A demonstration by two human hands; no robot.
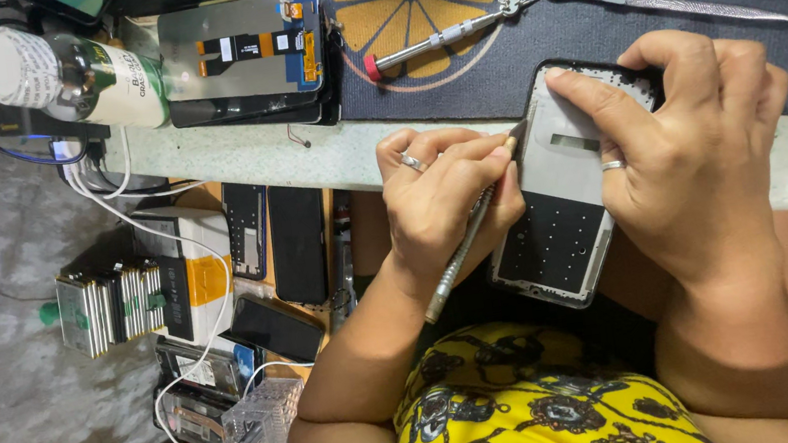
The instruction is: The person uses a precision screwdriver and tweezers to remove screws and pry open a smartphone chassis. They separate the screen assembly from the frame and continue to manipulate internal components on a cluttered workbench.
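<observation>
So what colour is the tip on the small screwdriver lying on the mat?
Red, on the small silver screwdriver; head view shows it.

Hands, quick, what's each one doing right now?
Left hand: closed on a thin silver metal pry tool.
Right hand: holding the opened black phone frame.

The phone frame [562, 201] overhangs the counter [305, 147] edge; a screwdriver [442, 37] and display panel [243, 55] lie beyond it.

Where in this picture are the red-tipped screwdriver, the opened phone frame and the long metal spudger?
Red-tipped screwdriver [440, 38]: head view, middle of its metal handle.
Opened phone frame [557, 242]: head view, dark lower panel.
Long metal spudger [688, 7]: head view, middle of its shaft.
</observation>
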